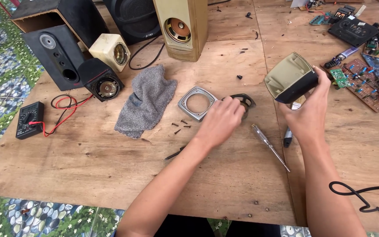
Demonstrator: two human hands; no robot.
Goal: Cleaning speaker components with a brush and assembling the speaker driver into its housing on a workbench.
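My right hand (309,115) holds up a small speaker housing (291,78), beige inside with a black shell, open side facing me. My left hand (219,122) rests on a loose round speaker driver (244,102) on the wooden table (88,162), fingers curled over it. Just left of that hand lies a grey square speaker frame (197,103) with a round hole. Several small dark screws (180,125) lie below the frame. A clear-handled screwdriver (268,146) lies between my forearms, and a dark-handled tool (287,138) is partly hidden under my right wrist.
A grey cloth (144,102) lies left of the frame. Several speaker boxes (183,26) stand along the far edge. A black multimeter (29,120) with red leads sits at the left edge. Circuit boards (369,77) cover the far right. A black cable (360,195) loops at right.
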